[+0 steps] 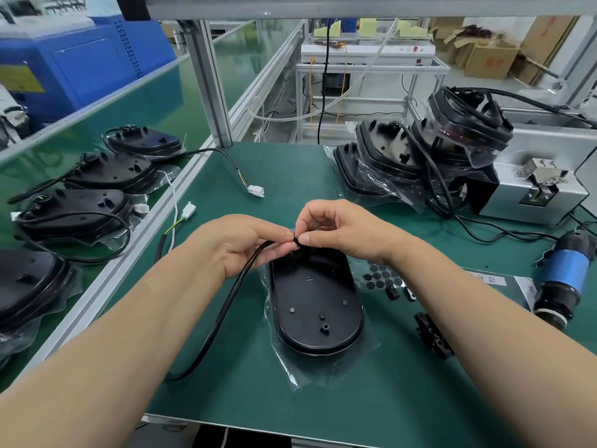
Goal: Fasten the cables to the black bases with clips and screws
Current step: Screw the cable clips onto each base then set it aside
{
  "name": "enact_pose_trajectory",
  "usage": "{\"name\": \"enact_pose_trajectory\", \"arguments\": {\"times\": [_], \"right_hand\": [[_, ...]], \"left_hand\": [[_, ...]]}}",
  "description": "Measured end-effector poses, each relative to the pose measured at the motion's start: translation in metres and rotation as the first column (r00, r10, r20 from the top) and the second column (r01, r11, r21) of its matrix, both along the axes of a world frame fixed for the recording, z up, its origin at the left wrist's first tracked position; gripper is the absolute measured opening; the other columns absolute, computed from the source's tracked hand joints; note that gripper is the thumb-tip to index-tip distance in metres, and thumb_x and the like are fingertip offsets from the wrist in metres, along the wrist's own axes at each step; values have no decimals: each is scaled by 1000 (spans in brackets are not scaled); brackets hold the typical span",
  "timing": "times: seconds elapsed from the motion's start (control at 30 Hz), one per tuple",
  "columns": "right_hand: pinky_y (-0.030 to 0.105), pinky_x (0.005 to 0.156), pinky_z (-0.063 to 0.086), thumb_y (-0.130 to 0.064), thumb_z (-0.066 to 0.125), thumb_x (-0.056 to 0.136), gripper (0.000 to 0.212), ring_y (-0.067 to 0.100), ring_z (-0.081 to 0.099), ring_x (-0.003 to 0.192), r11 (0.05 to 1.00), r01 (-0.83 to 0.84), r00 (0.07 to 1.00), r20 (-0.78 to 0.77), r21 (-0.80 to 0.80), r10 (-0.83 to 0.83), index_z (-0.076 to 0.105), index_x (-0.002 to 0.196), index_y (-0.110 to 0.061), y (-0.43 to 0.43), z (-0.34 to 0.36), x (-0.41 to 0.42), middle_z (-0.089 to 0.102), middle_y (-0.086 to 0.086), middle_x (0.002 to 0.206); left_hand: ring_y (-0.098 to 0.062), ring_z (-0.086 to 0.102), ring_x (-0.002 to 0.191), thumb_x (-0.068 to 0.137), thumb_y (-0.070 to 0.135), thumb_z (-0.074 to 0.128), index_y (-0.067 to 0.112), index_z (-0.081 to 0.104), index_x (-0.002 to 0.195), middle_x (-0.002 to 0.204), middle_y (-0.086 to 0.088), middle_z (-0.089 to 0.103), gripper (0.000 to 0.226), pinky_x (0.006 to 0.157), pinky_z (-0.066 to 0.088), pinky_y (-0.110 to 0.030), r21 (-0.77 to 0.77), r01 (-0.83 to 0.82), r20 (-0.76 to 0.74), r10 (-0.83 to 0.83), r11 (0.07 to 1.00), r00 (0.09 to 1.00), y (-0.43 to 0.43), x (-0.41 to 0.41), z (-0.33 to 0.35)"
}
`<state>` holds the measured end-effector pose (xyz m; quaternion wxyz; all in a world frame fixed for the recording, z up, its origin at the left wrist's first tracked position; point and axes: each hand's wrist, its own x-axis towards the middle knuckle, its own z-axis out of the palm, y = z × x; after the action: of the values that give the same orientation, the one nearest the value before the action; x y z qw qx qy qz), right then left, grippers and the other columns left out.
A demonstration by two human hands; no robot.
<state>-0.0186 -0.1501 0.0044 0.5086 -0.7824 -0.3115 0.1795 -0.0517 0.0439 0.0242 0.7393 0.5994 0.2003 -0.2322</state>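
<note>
A black oval base (315, 305) lies flat on clear plastic wrap in the middle of the green mat. Just above its far end, my left hand (248, 244) grips a black cable (223, 315) that loops down and left toward the mat's front. My right hand (339, 231) pinches a small black clip (295, 239) against the cable's end, thumb and forefinger closed on it. Both hands meet over the base's far edge.
Several black bases with cables (106, 176) lie on the conveyor at left. A stack of wrapped bases (420, 156) leans at back right beside a metal screw feeder (536, 189). A blue electric screwdriver (562, 276), black round pads (381, 279) and loose clips (433, 334) sit at right.
</note>
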Motion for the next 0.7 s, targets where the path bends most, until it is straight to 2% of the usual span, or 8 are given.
{"name": "enact_pose_trajectory", "arguments": {"times": [0.07, 0.2, 0.33, 0.43, 0.47, 0.53, 0.6, 0.7], "right_hand": [[15, 74, 46, 1, 65, 92, 12, 2, 59, 75, 1000, 13, 1000, 8, 8, -13, 64, 95, -10, 0, -2, 0, 67, -4, 85], [31, 86, 50, -3, 69, 90, 22, 11, 58, 86, 999, 41, 999, 29, -17, -40, 60, 107, -12, 4, -2, 1, 64, 4, 95], [36, 87, 52, -5, 69, 91, 14, 12, 60, 83, 995, 52, 997, 62, -85, -46, 66, 104, -9, 7, 2, 5, 71, 15, 98], [32, 80, 52, -11, 71, 90, 9, 9, 60, 76, 984, 63, 993, 105, -167, -46, 67, 98, -12, 4, 6, 9, 73, 11, 93], [28, 75, 51, -11, 71, 90, 7, 8, 60, 73, 983, 73, 993, 105, -166, -56, 67, 96, -12, 4, 6, 10, 72, 8, 88], [22, 69, 46, -7, 69, 91, 6, 9, 57, 71, 989, 97, 995, 37, -107, -94, 67, 95, -9, 4, 5, 10, 68, 5, 82], [23, 68, 43, -1, 66, 92, 6, 14, 55, 73, 991, 127, 989, -77, -31, -129, 66, 95, -6, 4, 4, 11, 65, 9, 83], [22, 66, 41, 3, 63, 92, 11, 13, 51, 70, 988, 154, 971, -183, -13, -154, 62, 91, -8, 6, 5, 17, 61, 11, 82]], "left_hand": [[-19, 72, 63, 80, -13, 62, -8, 67, 81, 74, -16, 71, 8, 53, 57, -20, -22, -19, -5, 19, 1000, 1000, 1, -2, -1], [-24, 72, 66, 77, -17, 62, -9, 65, 80, 77, -19, 69, 9, 55, 57, -22, 43, 18, 45, -20, 999, 999, 0, -3, 4], [-22, 70, 64, 76, -19, 63, -7, 64, 77, 76, -19, 67, 13, 53, 56, -21, 164, 26, 137, -49, 986, 989, -3, -1, 8], [-12, 65, 57, 77, -5, 70, 3, 69, 75, 69, -10, 65, 9, 53, 54, -20, 323, 62, 178, -125, 944, 976, 1, 4, 5], [-10, 63, 58, 78, 2, 72, 7, 70, 75, 69, -6, 65, 6, 57, 56, -23, 376, 45, 216, -135, 925, 967, 4, 8, 2], [-14, 64, 72, 81, 12, 72, 9, 74, 79, 78, -4, 71, 4, 80, 58, -35, 453, -26, 306, -128, 891, 944, 10, 14, -7], [-16, 64, 88, 79, 17, 75, 8, 74, 93, 93, -3, 72, 16, 100, 48, -43, 564, 45, 311, -262, 825, 913, 13, 12, -19], [-17, 66, 105, 73, 22, 83, 25, 74, 99, 104, 1, 73, 27, 105, 45, -42, 642, 200, 260, -456, 740, 851, 11, 4, -36]]}}
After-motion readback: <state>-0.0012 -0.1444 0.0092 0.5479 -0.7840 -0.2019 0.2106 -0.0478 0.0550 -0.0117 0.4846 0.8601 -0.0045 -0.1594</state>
